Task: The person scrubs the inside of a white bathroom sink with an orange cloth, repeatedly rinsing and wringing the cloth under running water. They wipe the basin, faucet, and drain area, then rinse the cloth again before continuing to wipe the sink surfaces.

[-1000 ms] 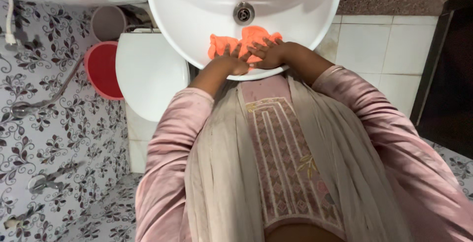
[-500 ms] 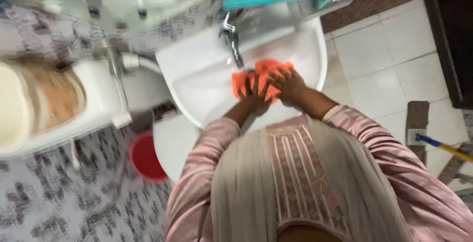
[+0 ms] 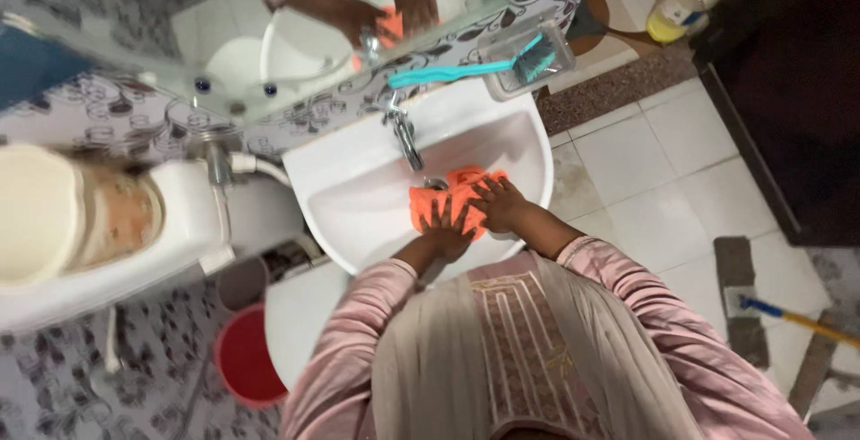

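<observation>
Under the chrome tap, both hands, left hand and right hand, press flat, fingers spread, pinning a crumpled orange cloth against the white ceramic basin.

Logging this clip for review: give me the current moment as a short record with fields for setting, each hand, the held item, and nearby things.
Setting: bathroom, seen from above, white washbasin on a patterned wall
Left hand: fingers spread, pressed flat on the orange cloth
Right hand: also on the cloth, beside the left hand
Cloth: bunched in the basin bowl, just below the metal tap
Nearby: teal brush on a glass shelf above the basin, red bucket on the floor, toilet to the left
</observation>
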